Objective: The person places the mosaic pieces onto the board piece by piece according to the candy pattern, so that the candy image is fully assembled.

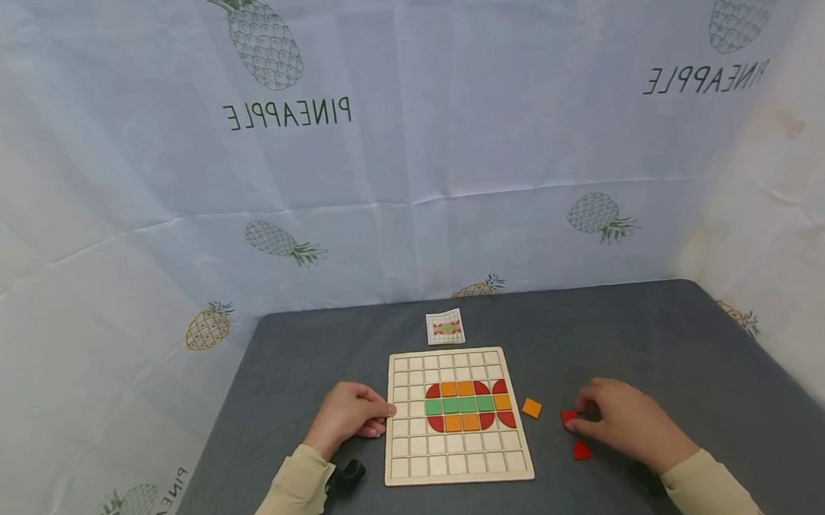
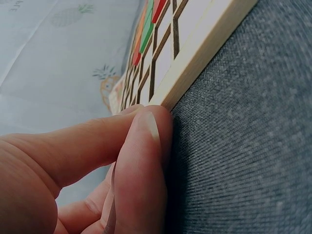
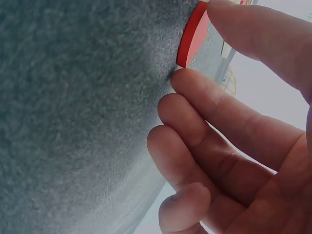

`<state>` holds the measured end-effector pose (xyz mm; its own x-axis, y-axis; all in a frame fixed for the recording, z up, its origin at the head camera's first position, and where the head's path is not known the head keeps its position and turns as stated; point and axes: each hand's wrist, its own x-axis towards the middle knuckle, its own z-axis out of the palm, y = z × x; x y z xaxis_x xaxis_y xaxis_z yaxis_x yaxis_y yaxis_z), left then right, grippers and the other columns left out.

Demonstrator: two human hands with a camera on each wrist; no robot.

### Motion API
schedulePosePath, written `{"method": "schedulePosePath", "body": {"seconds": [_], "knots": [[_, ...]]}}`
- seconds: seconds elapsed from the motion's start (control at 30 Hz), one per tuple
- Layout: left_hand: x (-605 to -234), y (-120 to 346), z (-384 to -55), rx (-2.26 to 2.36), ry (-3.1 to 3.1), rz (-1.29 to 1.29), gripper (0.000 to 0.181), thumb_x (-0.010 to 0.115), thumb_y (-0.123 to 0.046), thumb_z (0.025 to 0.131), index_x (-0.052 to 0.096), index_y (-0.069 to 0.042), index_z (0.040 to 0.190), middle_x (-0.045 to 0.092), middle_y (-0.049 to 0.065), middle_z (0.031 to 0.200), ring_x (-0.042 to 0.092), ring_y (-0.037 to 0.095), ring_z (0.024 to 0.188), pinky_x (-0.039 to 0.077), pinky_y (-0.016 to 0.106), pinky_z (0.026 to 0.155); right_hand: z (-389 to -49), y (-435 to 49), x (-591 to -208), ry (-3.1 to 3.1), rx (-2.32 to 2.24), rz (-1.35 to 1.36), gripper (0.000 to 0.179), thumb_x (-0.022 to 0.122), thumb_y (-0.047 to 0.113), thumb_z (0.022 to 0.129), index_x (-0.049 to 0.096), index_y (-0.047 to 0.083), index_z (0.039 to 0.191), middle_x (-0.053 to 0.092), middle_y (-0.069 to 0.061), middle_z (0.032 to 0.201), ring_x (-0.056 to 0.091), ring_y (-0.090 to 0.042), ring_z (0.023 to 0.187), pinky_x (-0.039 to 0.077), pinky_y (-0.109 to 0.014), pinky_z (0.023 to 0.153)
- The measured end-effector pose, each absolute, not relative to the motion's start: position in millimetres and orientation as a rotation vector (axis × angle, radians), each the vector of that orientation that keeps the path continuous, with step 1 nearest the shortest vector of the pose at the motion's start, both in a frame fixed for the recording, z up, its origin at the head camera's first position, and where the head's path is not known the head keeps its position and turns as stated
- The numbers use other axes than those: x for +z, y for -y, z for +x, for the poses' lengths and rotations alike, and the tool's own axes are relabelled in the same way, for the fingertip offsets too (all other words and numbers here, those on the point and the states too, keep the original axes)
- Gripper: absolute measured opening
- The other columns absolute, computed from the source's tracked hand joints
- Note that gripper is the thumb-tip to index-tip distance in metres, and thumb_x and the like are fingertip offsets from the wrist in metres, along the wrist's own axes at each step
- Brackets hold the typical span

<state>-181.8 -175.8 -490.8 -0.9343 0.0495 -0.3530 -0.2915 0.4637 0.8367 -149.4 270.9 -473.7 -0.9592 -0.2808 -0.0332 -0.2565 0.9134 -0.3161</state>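
A pale wooden grid board [image 1: 458, 465] lies on the table. On it, green squares [image 1: 451, 405] form a row, with orange squares [image 1: 448, 389] and dark red rounded pieces [image 1: 436, 424] around them. My left hand [image 1: 350, 410] pinches the board's left edge between thumb and index finger. To the right of the board, my right hand [image 1: 624, 417] holds a red curved-edge piece [image 3: 194, 39] at the tabletop, thumb at one end and index fingertip at the other. Its remaining fingers are bent loosely. Just nearer to me lies a second red piece [image 1: 581, 451].
A loose orange square [image 1: 532, 407] lies between the board and my right hand. Behind the board is a small pattern card [image 1: 446, 327]. The dark grey table [image 1: 305, 341] ends at a pineapple-print cloth [image 1: 407, 149]. A black strap [image 1: 345, 477] shows by my left wrist.
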Motion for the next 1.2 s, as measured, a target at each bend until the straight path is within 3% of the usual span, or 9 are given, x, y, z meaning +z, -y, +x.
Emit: {"method": "schedulePosePath", "body": {"seconds": [0.6,0.77,0.93,1.2], "knots": [[-491,176,-182,1.465,-2.389,-0.198,0.02,0.092,-0.023,0.087,0.082,-0.007,0.093,0.078,0.008,0.077,0.073,0.013,0.064,0.065,0.029,0.062,-154,-252,-475,-2.98,-0.521,-0.378,0.032,0.095,0.044,0.081,0.076,0.02,0.089,0.063,0.008,0.086,0.054,-0.008,0.075,0.055,-0.034,0.068],[-490,176,-182,1.475,-2.377,-0.204,0.019,0.092,-0.022,0.087,0.082,-0.007,0.093,0.078,0.008,0.076,0.073,0.012,0.063,0.065,0.029,0.062,-153,-252,-473,-2.993,-0.508,-0.271,0.034,0.093,0.047,0.083,0.073,0.019,0.084,0.064,0.005,0.082,0.054,-0.011,0.07,0.051,-0.034,0.063],[-491,177,-183,1.47,-2.388,-0.215,0.018,0.091,-0.021,0.088,0.081,-0.006,0.092,0.077,0.008,0.075,0.073,0.011,0.063,0.066,0.028,0.062,-154,-249,-472,-2.968,-0.504,-0.239,0.029,0.093,0.039,0.084,0.073,0.018,0.083,0.062,0.004,0.08,0.052,-0.013,0.069,0.048,-0.033,0.061],[-491,176,-182,1.492,-2.362,-0.21,0.019,0.091,-0.021,0.088,0.082,-0.006,0.094,0.078,0.009,0.077,0.074,0.012,0.064,0.066,0.03,0.063,-156,-242,-472,-2.971,-0.516,-0.266,0.021,0.094,0.031,0.084,0.078,0.018,0.088,0.065,0.006,0.085,0.057,-0.01,0.074,0.056,-0.036,0.067]]}}
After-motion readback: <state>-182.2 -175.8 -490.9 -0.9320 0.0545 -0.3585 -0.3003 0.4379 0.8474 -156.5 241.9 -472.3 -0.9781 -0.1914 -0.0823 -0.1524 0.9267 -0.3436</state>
